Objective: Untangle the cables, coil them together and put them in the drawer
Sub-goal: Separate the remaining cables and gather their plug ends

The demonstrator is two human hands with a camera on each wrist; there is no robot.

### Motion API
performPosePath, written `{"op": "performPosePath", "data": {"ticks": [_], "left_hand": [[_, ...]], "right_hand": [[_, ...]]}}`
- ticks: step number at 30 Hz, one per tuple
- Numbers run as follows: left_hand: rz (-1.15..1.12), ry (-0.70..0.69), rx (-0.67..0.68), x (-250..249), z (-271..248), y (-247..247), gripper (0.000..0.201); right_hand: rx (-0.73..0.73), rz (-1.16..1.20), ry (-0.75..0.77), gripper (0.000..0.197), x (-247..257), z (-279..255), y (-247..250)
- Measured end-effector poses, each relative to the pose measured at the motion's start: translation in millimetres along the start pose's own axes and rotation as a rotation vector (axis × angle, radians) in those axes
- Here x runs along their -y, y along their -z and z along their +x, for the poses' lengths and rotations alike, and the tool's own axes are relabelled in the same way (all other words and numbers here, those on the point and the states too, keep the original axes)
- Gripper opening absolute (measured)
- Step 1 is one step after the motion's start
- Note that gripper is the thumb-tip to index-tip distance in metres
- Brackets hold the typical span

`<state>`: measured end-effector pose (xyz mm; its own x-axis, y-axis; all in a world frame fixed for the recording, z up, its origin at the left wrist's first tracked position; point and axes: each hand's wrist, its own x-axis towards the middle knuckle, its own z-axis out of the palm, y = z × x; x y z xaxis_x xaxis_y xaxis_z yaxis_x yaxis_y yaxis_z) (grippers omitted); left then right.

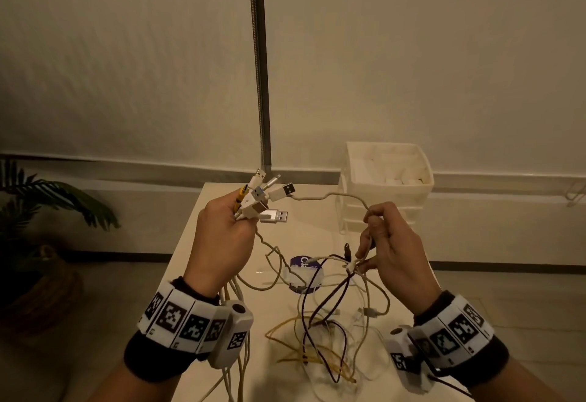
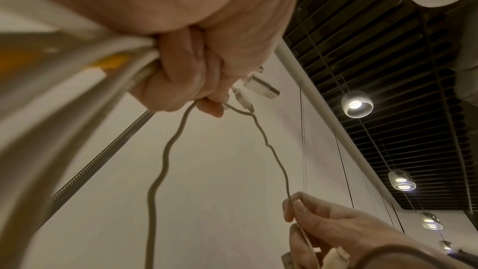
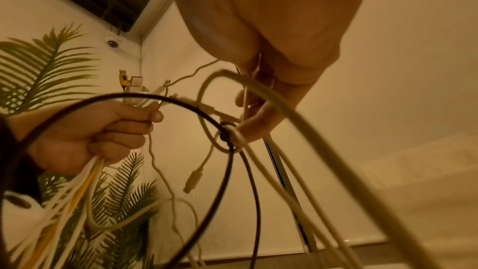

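Observation:
My left hand (image 1: 228,227) is raised over the white table (image 1: 196,243) and grips a bunch of cables near their ends, so several USB plugs (image 1: 269,198) fan out above its fingers. One thin white cable (image 1: 333,195) runs from that bunch across to my right hand (image 1: 380,243), which pinches it between thumb and fingers. Lower fingers of the right hand also hold a knot (image 3: 227,136) of white and dark cables. Loose white, yellow and dark cables (image 1: 323,338) hang down and lie tangled on the table. A white drawer unit (image 1: 387,186) stands at the far right.
A round purple and white sticker (image 1: 304,275) lies on the table under the cables. A potted palm (image 1: 41,211) stands on the floor to the left. A metal pole (image 1: 260,62) rises behind the table against the wall.

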<state>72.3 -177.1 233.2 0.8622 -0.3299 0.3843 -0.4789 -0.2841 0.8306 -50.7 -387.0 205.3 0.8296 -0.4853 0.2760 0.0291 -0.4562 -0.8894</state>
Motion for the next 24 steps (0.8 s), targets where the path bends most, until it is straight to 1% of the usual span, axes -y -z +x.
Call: {"op": "performPosePath", "data": {"ticks": [2,4,6,8,10,13,16,17,20,21,24], "left_hand": [[-0.005,-0.001,0.006,-0.3,-0.3,0.1,0.024],[-0.007,0.003,0.016,-1.8,-0.8,0.4,0.024],[-0.014,0.004,0.023,-2.3,-0.4,0.9,0.023],[-0.022,0.004,0.028,-1.5,0.1,1.6,0.022],[-0.027,0.007,0.024,-0.7,0.4,2.2,0.023],[-0.045,0.002,0.012,0.5,0.6,3.4,0.027],[-0.040,0.006,0.005,1.7,0.9,4.2,0.025],[-0.036,0.010,0.003,1.8,0.9,4.5,0.026],[-0.019,0.028,0.000,2.2,0.8,5.6,0.023],[-0.027,0.027,0.002,3.1,1.2,6.0,0.022],[-0.041,0.025,0.002,3.5,0.9,6.7,0.025]], "right_hand": [[0.009,0.073,-0.046,0.012,-2.4,1.6,-0.4],[0.062,0.110,-0.091,0.012,-4.2,3.7,-0.4],[0.140,0.056,-0.087,0.012,-7.7,5.1,0.9],[0.218,-0.036,-0.050,0.017,-12.0,4.1,1.5],[0.246,-0.060,-0.025,0.024,-13.7,1.7,0.1],[0.201,0.001,-0.021,0.026,-11.0,-0.8,-4.3],[0.147,0.104,-0.120,0.025,-3.5,-1.8,-7.7],[0.132,0.106,-0.115,0.024,-1.0,-1.7,-7.8],[0.111,-0.021,0.032,0.024,3.4,-1.3,-6.2],[0.087,-0.049,0.061,0.026,3.9,-0.4,-5.8],[-0.013,-0.140,0.135,0.036,-1.7,4.6,-2.2]]}}
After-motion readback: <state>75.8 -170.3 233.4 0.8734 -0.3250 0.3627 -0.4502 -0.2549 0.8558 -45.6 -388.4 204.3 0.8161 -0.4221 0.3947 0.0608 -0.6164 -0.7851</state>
